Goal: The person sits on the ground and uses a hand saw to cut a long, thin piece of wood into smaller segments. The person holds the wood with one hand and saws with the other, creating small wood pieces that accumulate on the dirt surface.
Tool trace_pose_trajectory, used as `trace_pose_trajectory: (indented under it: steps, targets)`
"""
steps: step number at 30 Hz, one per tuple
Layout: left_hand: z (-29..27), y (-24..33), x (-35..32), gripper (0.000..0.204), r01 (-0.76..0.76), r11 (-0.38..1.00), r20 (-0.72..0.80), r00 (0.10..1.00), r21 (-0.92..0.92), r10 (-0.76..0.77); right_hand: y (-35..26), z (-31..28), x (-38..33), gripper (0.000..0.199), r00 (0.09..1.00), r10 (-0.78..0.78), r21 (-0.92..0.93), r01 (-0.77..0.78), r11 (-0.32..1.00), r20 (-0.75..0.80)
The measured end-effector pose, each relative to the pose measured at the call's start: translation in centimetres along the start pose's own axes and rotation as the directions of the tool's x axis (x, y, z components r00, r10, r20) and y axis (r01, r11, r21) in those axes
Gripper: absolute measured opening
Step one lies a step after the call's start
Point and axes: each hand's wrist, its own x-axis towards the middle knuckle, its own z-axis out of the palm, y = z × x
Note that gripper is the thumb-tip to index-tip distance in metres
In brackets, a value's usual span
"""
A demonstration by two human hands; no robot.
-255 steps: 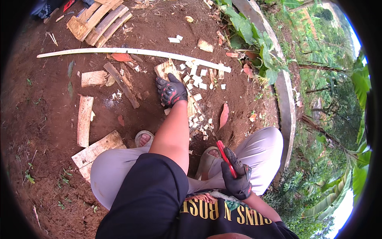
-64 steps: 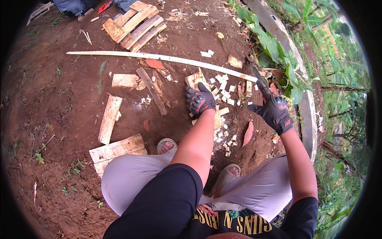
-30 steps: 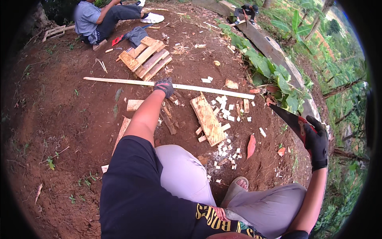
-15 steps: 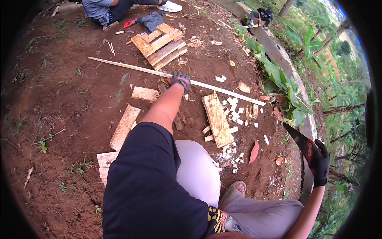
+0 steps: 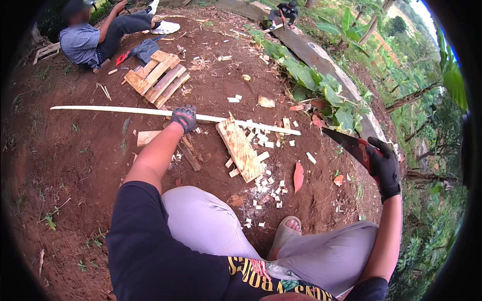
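Left hand grips the long pale strip; right hand apparently holds a dark blade.

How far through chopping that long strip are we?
Done: many small cut pieces lie around the chopping board. In hand: left hand grips the long pale strip, whose end lies past the board's top; right hand holds the blade raised aside. Left: most of the strip is uncut.

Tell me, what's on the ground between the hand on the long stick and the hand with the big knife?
In the head view, a chopping board with small cut wood pieces scattered around it lies between the left hand and the right hand.
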Motion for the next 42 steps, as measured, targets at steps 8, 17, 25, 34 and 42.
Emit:
trace_pose_trajectory:
  steps: [8, 17, 25, 34, 42]
  targets:
    - [-6.5, -3.8, -7.2, 0.025, 0.164, 0.976, -0.334, 0.936, 0.143, -0.108, 1.0, 0.2, 1.6, 0.048, 0.992, -0.117, 0.061, 0.119, 0.991, -0.042]
    - [-9.3, 1.3, -24.9, 0.024, 0.260, 0.957, -0.134, 0.961, 0.129, -0.243, 0.0, 1.7, 2.1, 0.051, 0.989, -0.144, 0.113, 0.141, 0.984, 0.015]
    - [-7.9, 3.8, -33.4, 0.027, 0.276, 0.950, -0.226, 0.944, 0.149, -0.239, -1.2, 3.8, 3.0, 0.044, 0.994, -0.062, 0.228, 0.041, 0.973, 0.085]
    - [-27.8, 0.6, -35.0, 0.043, 0.512, 0.803, -0.239, 0.857, 0.305, -0.456, -0.2, 4.1, 2.9, 0.045, 0.987, -0.115, 0.166, 0.095, 0.981, 0.115]
    - [-12.6, -2.1, -37.3, 0.017, 0.351, 0.898, -0.060, 0.936, 0.265, -0.348, -1.3, 4.7, 3.4, 0.045, 0.988, -0.120, 0.208, 0.097, 0.973, 0.098]
